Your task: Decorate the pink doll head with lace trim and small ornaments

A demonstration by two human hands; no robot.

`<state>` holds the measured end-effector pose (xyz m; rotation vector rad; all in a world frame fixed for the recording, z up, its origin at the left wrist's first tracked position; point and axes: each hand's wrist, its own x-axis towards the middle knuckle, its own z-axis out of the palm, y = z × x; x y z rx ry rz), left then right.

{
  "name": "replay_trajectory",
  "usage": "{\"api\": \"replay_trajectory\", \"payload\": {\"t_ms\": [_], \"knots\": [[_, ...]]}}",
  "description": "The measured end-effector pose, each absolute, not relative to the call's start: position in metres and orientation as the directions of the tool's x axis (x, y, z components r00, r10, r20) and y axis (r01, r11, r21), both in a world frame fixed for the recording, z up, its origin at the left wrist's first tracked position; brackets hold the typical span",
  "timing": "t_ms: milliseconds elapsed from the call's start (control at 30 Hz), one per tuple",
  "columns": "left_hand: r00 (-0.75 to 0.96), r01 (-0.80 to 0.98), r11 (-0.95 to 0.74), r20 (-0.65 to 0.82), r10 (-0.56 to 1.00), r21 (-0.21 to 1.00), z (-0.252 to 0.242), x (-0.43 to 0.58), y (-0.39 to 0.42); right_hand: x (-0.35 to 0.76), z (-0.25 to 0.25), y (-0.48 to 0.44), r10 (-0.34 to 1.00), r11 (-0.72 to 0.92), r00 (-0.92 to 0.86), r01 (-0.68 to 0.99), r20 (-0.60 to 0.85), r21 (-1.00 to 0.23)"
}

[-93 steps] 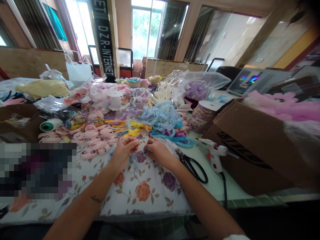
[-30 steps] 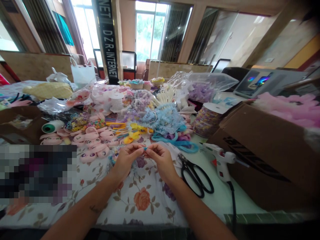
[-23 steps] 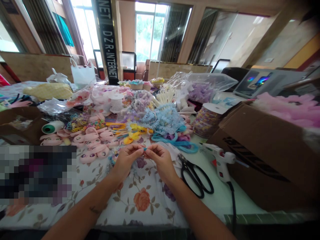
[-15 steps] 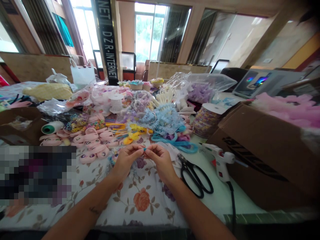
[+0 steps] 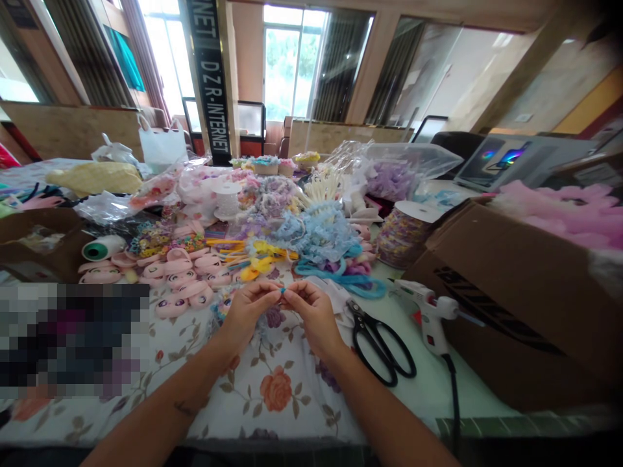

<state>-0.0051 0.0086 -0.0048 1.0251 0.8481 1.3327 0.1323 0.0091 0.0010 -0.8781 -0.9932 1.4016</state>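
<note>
Both | left hand (image 5: 247, 309), right hand (image 5: 314, 310) | pinching blue piece (image 5: 283, 291) | apart earlier

Scissors (image 5: 364, 317) lie between the right hand (image 5: 315, 312) and glue gun (image 5: 430, 318)

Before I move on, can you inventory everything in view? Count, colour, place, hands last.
small piece: 1, blue, centre
scissors: 1, black handles, right
glue gun: 1, white, right of scissors
large box: 1, brown, right
fluffy material: uncounted, pink, right
open box: 1, brown, left
patterned spool: 1, multicoloured, beside large box
small spool: 1, white, behind centre
green-ended spool: 1, white, left
face pieces: many, pink, left
small shapes: several, yellow, centre
ruffled trim: uncounted, light blue, centre
mixed pile: uncountable, pastel, back centre
carrier bag: 1, white, back left
floral cloth: 1, white, foreground
lettered column: 1, black, background
left hand: 1, bare, centre, pinching small piece
right hand: 1, bare, centre, pinching small piece
</note>
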Motion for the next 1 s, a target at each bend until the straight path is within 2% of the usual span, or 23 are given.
{"api": "replay_trajectory", "payload": {"t_ms": [433,1000], "knots": [[0.087,-0.359,0.016,0.016,0.996,0.933,-0.0022,-0.0038,0.0071,0.1318,0.0021,0.0068,0.998,0.019,-0.055,-0.384,0.044,-0.923],[0.047,-0.322,-0.043,0.061,0.997,0.946,0.0007,-0.0042,0.0067,0.1301,0.0033,0.0055,0.997,0.001,-0.068,-0.353,0.027,-0.936]]}}
